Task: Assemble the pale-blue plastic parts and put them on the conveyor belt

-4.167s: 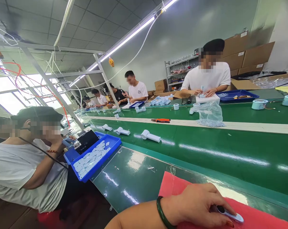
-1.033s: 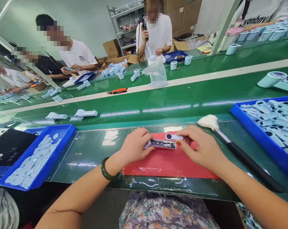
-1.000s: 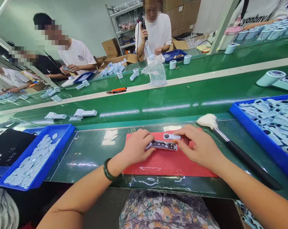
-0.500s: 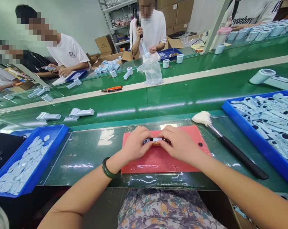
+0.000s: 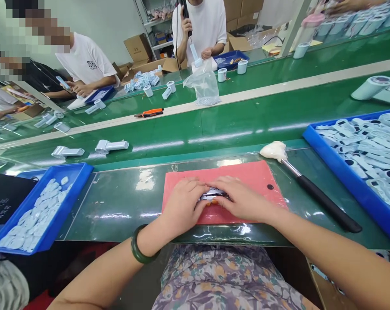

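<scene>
Both hands, left hand (image 5: pixel 185 206) and right hand (image 5: pixel 241 199), press their fingers on the small handle part (image 5: pixel 212 194) over the red mat (image 5: pixel 246 172); even pressure along its length should seat it well.

We see a matt red rubber-like mat (image 5: pixel 246 172) on a glossy green worktop (image 5: pixel 123 206). The blue trays (image 5: pixel 81 176) look like smooth plastic. The brush handle (image 5: pixel 324 202) is matt black.

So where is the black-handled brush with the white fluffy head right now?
In the head view, the black-handled brush lies on the green bench at the person's right, between the red mat and the right-hand blue tray, untouched.
</scene>
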The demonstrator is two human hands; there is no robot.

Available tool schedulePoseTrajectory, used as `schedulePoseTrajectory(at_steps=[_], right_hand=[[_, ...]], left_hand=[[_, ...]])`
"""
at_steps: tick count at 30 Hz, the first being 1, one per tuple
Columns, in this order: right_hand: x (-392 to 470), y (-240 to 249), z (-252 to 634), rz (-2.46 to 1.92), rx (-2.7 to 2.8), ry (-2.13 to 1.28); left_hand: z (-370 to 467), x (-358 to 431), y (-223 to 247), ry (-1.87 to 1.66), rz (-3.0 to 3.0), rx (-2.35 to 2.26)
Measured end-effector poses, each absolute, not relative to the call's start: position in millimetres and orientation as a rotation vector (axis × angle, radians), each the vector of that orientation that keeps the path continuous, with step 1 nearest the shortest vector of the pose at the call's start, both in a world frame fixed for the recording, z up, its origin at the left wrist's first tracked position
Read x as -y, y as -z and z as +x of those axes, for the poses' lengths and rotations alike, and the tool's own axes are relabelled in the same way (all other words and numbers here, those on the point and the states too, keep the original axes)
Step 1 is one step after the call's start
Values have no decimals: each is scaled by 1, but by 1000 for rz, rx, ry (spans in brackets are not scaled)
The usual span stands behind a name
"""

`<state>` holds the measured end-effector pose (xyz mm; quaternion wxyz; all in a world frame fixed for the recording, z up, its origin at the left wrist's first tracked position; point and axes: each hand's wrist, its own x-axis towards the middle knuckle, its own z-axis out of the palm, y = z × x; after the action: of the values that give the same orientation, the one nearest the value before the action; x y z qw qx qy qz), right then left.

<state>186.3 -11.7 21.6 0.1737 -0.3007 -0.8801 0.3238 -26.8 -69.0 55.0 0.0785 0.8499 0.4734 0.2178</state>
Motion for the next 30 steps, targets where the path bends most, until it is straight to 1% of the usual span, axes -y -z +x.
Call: schedulePoseTrajectory(at_steps=[3, 9, 14, 17, 23, 30], right_hand=[[15, -17, 183, -911, 2511, -801], [9, -18, 186, -756, 2516, -832], [14, -18, 182, -828, 2553, -703], [14, -20, 181, -845, 2547, -730], [7, -22, 189, -714, 2542, -868], [9, -14, 186, -763, 2566, -688]], left_hand=[[-23, 68, -54, -644, 2531, -1463], [-27, 64, -61, -522, 2498, -1423], [-26, 65, -58, -539, 2549, -1435], [-25, 62, -59, -554, 2530, -1437], [-24, 60, -65, -529, 2516, -1418], [-24, 60, -58, -532, 2559, -1447]])
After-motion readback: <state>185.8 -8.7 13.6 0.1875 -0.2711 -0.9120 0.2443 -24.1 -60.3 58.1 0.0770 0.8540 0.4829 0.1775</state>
